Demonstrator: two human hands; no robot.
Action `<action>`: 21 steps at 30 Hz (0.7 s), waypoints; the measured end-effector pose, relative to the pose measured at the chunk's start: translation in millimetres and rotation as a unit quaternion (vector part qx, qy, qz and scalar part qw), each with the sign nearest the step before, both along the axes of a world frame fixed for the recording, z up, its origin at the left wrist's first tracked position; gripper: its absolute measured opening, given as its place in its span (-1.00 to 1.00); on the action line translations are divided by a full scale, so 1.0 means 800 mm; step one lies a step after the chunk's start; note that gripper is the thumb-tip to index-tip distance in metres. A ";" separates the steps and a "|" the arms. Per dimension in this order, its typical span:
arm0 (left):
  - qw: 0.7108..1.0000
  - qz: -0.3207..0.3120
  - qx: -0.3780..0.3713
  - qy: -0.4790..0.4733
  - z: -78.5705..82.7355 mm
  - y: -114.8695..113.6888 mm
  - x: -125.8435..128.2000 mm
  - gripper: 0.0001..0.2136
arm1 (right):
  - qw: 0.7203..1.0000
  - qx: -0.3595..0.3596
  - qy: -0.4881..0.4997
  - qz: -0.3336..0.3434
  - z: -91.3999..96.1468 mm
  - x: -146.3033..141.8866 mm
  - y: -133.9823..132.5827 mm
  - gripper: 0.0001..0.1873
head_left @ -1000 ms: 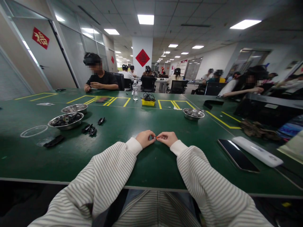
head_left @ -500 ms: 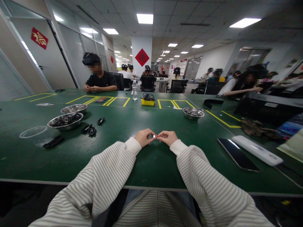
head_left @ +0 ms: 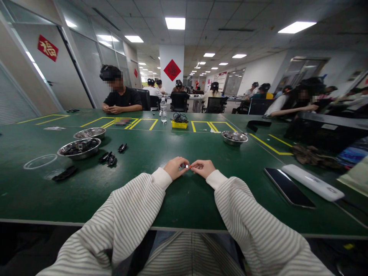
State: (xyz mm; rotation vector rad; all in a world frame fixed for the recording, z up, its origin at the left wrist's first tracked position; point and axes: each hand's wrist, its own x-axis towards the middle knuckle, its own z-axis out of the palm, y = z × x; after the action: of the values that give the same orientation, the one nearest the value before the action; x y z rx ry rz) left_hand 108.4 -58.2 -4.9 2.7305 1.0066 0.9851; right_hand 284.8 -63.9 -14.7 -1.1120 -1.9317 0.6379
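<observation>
Over the middle of the green table, my left hand and my right hand meet fingertip to fingertip. Between them is a tiny part with a bright silvery-white face and an orange-red end; its kind is too small to make out. My left thumb and forefinger pinch the silvery side. The right fingers are closed at the orange-red end. Most of the part is hidden by my fingertips.
On the left stand a metal bowl of black parts, another metal bowl, loose black pieces and a clear plastic tub. A phone and a white power bank lie right. A person sits opposite.
The small part has tilted slightly between my fingers, so its bright face looks smaller. Both hands stay in almost the same place.
</observation>
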 end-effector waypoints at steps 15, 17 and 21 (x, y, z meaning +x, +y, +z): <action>0.994 0.058 0.052 0.073 0.001 0.024 -0.023 -0.82 | 0.998 0.020 -0.056 0.006 0.001 -0.002 -0.003 -0.81; 0.985 0.138 0.046 0.092 0.000 0.038 -0.040 -0.83 | 0.998 0.016 -0.057 0.009 0.002 -0.002 -0.004 -0.81; 0.955 0.276 0.020 0.110 -0.001 0.064 -0.086 -0.82 | 0.998 0.014 -0.058 0.013 0.003 -0.002 -0.006 -0.81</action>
State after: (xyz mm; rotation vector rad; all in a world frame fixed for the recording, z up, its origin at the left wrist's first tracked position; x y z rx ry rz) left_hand 39.7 -7.1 -5.6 2.6812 1.8777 0.7572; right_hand 283.1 -68.7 -12.3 -1.1309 -2.0510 0.5700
